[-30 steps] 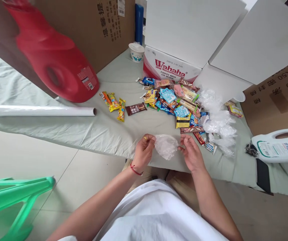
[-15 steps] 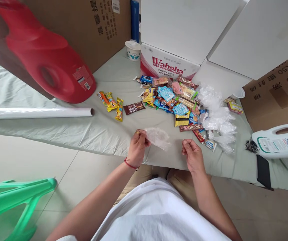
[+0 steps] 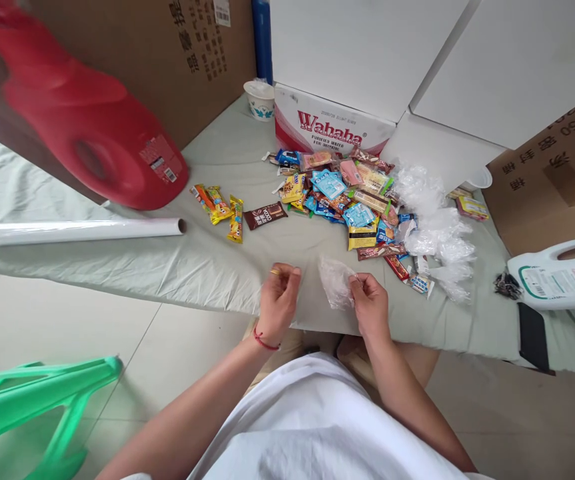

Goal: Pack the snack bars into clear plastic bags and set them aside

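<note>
Hands (image 3: pixel 278 300) of one person, seen from above, both on near side of snack pile (image 3: pixel 340 197) (landmark throughout) at edge of cloth-covered table (image 3: pixel 217 267). L hand: near side of pile & to its L; forearm runs up & inward from lower L, wrist roughly in line, back of hand outward. Fingers loosely curled, part-open, thumb pointing away from body; nothing seen in its grip. Gold-coloured ring (image 3: pixel 275 271) on one finger; red bracelet (image 3: pixel 266 339) at wrist. R hand (image 3: pixel 370 300): directly nearside of pile, apart from it; forearm slants up & inward from lower R. Thumb & index closed in a pinch on R edge of clear plastic film (image 3: pixel 336 283); other fingers folded under, detail unclear. Film: nearside of pile, btwn the hands, slightly crumpled, extending L from R fingertips, clear of L hand.

Surroundings, rel. to pile: crumpled clear plastic (image 3: pixel 440 233) along R side; white jug (image 3: pixel 562 273) well apart to R; brown packet (image 3: pixel 266 217) just beside, L; yellow/orange packets (image 3: pixel 220 203) farther L; red bottle (image 3: pixel 112 140) & white roll (image 3: pixel 77 230) well L; "Wahaha" box (image 3: pixel 330 127) immed. behind.
</note>
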The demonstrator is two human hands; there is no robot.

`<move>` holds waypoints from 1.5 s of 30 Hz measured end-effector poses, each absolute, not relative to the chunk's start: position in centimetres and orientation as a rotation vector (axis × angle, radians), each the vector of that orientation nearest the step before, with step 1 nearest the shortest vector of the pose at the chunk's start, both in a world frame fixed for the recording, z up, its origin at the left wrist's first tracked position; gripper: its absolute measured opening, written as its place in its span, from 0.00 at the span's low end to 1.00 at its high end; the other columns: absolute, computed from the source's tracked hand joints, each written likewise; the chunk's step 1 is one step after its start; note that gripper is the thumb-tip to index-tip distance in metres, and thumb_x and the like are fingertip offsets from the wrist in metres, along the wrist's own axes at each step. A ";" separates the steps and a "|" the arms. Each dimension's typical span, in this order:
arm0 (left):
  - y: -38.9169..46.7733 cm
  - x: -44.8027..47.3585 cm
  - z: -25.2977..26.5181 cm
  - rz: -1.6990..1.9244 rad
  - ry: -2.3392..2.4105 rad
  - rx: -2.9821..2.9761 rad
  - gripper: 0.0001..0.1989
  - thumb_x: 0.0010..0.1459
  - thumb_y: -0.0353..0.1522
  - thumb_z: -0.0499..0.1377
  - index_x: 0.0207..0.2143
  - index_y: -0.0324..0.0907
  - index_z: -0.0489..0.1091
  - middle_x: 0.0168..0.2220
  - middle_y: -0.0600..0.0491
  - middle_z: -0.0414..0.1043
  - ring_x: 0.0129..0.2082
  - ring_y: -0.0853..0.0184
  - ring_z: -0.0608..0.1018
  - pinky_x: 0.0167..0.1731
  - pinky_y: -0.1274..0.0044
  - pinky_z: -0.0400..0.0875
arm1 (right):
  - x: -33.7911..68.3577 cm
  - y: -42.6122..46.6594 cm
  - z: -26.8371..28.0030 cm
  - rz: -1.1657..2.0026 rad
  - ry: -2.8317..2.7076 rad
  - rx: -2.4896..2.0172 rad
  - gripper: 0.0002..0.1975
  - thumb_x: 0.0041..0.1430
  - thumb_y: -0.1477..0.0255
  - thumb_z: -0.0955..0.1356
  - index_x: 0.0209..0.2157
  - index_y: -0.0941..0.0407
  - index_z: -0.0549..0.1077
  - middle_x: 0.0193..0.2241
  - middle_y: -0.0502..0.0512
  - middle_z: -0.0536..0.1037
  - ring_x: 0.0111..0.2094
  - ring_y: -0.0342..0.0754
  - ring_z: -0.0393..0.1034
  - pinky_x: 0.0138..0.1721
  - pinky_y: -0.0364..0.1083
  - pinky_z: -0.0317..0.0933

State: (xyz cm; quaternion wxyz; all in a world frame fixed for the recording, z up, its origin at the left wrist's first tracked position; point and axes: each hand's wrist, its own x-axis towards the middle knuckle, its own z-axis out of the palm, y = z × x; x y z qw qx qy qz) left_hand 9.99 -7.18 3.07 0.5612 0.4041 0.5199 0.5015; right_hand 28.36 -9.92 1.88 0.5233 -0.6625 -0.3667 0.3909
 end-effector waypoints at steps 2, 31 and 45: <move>-7.9 10.5 3.3 1.105 1.228 1.048 0.20 0.59 0.50 0.65 0.33 0.44 0.70 0.26 0.57 0.67 0.27 0.68 0.68 0.30 0.76 0.62 | 27.8 -10.3 2.0 0.861 -0.963 -1.624 0.16 0.62 0.53 0.71 0.33 0.53 0.75 0.22 0.45 0.66 0.25 0.43 0.57 0.28 0.43 0.52; -3.7 5.9 3.7 1.023 1.098 0.584 0.16 0.51 0.37 0.70 0.31 0.43 0.66 0.20 0.64 0.60 0.15 0.79 0.58 0.17 0.84 0.55 | 38.7 -10.0 5.1 0.868 -0.879 -1.758 0.20 0.45 0.55 0.79 0.32 0.54 0.78 0.24 0.47 0.70 0.24 0.42 0.57 0.25 0.43 0.54; -4.3 6.4 5.2 0.927 0.894 0.472 0.15 0.50 0.38 0.67 0.27 0.43 0.64 0.19 0.62 0.60 0.13 0.80 0.54 0.17 0.81 0.52 | 26.4 -11.1 5.2 0.541 -1.974 -1.396 0.10 0.65 0.69 0.71 0.47 0.46 0.80 0.50 0.58 0.78 0.56 0.59 0.68 0.59 0.61 0.64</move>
